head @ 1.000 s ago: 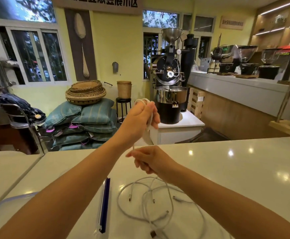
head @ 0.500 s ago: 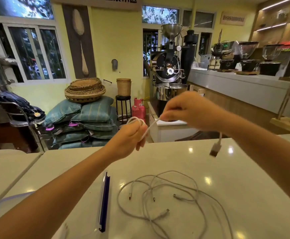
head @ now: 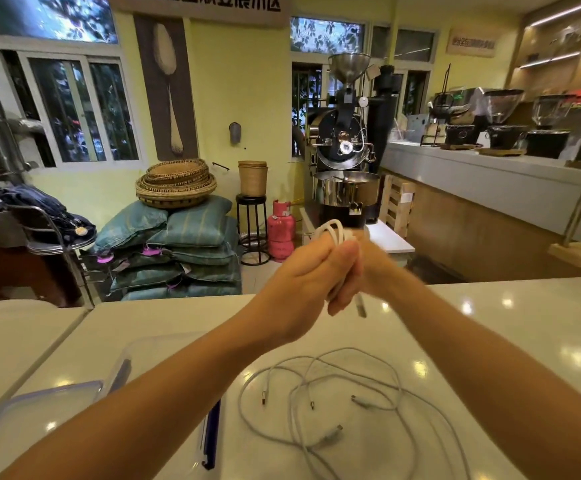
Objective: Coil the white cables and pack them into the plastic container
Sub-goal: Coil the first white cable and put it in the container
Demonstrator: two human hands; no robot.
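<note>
- While both arms reach out over a glossy white counter [head: 490, 313], the left hand [head: 303, 271] and right hand [head: 368, 268] meet above its far edge, pressed against each other.
- Left fingers are clenched around a coiled white cable [head: 332, 232], whose loops rise above the knuckles.
- Right fingers close on the same bundle from the other side; a USB plug [head: 360, 304] on the cable's free end hangs below the hands, blurred.
- Loose white cables [head: 320, 396] lie tangled on the counter between the forearms, several small connectors showing among the strands.
- A clear plastic container [head: 133, 348] sits on the counter at left, partly hidden by the left forearm.
- Its lid with a blue clip [head: 213, 434] lies just beside the tangle; a second clear lid [head: 40, 403] rests at the near left corner.
- Behind the counter stand a coffee roaster [head: 342, 150], a pink gas cylinder [head: 281, 230], stacked sacks [head: 178, 251] topped with woven baskets [head: 175, 183], and a bar with grinders [head: 503, 116].
</note>
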